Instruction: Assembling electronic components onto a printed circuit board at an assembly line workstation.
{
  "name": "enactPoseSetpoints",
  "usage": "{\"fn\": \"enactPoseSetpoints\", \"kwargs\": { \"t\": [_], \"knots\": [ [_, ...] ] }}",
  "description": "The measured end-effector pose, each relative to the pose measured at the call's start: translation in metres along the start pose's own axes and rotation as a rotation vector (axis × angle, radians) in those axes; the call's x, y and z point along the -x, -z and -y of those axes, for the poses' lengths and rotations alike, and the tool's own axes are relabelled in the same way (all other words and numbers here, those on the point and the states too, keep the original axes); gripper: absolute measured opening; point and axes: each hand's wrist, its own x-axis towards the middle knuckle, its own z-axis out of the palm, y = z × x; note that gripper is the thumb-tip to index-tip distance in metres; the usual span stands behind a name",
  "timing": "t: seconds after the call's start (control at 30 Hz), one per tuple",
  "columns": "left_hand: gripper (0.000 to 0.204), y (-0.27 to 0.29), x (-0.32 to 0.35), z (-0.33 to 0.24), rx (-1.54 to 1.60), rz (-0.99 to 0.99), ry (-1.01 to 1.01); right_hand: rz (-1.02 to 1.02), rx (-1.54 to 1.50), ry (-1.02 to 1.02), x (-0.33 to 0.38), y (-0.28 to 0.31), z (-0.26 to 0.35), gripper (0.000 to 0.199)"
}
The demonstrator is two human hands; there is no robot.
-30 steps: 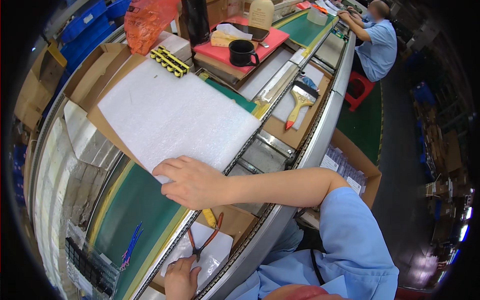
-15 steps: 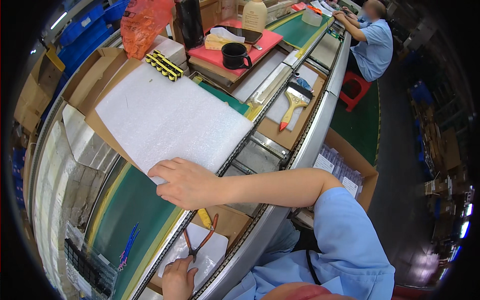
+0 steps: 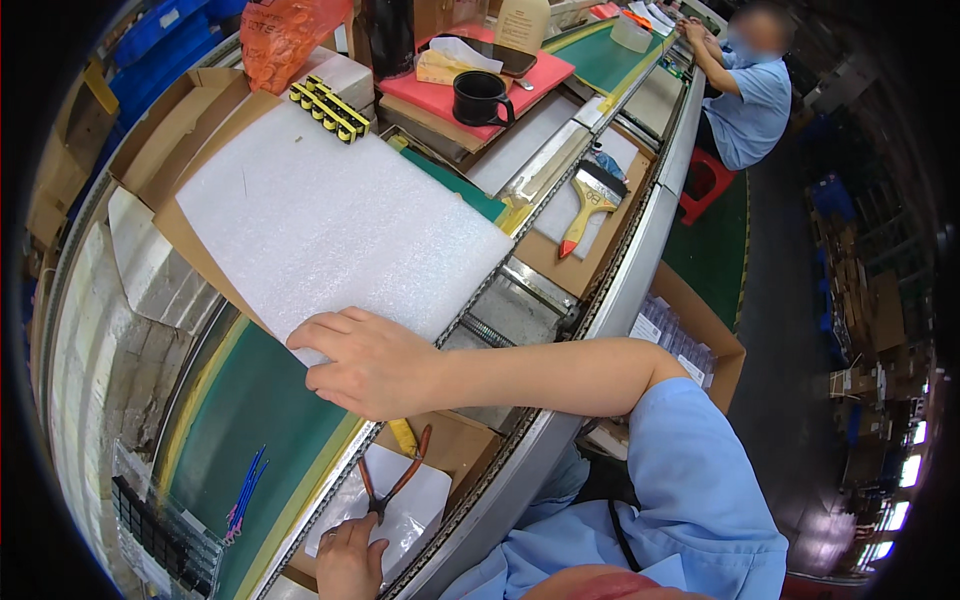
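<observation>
A white foam sheet (image 3: pixel 340 220) lies over brown cardboard (image 3: pixel 200 240), slanting across the bench. My right hand (image 3: pixel 365 365) closes on its near corner, the fingers bent over the edge and the thumb lower down. At the lower edge, my left hand (image 3: pixel 348 565) has its thumb apart from its loosely bent fingers. Its fingertips reach the jaws of orange-handled pliers (image 3: pixel 395 480); whether they touch is unclear. Under the pliers is a white sheet or bag (image 3: pixel 425 500) on cardboard, with a yellow-handled tool (image 3: pixel 403 437) beside them, partly hidden by my right hand.
Yellow-and-black components (image 3: pixel 330 108) stand at the foam's far edge. Behind are a black mug (image 3: pixel 482 98) and a phone on a red board (image 3: pixel 545 88). A wide brush (image 3: pixel 590 205) lies on the conveyor. Blue ties (image 3: pixel 247 490) rest on the green belt. A co-worker (image 3: pixel 755 95) sits far right.
The view has shifted slightly. Both hands keep their places, the right at the foam sheet's corner and the left by the pliers.
</observation>
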Motion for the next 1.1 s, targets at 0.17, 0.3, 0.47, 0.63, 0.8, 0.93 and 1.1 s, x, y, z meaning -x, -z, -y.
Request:
{"fn": "enactPoseSetpoints", "kwargs": {
  "t": [0.17,0.3,0.47,0.63,0.8,0.93,1.1],
  "knots": [
    [0.034,-0.001,-0.002,-0.005,-0.009,0.000,0.009,-0.003,-0.024,-0.003,0.002,0.003,-0.002,0.009],
    [0.044,0.000,-0.003,-0.001,0.004,0.119,0.100,0.003,-0.026,-0.003,0.002,0.003,-0.005,0.008],
    [0.037,-0.007,0.007,0.006,-0.203,-0.078,-0.021,0.004,-0.059,0.016,-0.008,-0.004,-0.005,0.008],
    [0.036,-0.006,-0.001,0.010,-0.270,-0.058,-0.075,0.025,0.038,-0.036,-0.005,0.005,-0.007,0.015],
    [0.029,-0.030,0.019,0.027,-0.289,-0.141,-0.113,0.105,0.022,0.014,-0.012,-0.002,0.008,0.014],
    [0.026,-0.026,0.003,0.025,-0.121,-0.154,-0.082,0.163,-0.058,0.024,-0.004,0.023,-0.001,0.024],
    [0.027,-0.016,-0.006,0.031,0.043,-0.201,0.022,0.073,-0.011,0.014,-0.009,0.032,-0.011,0.034]
  ]
}}
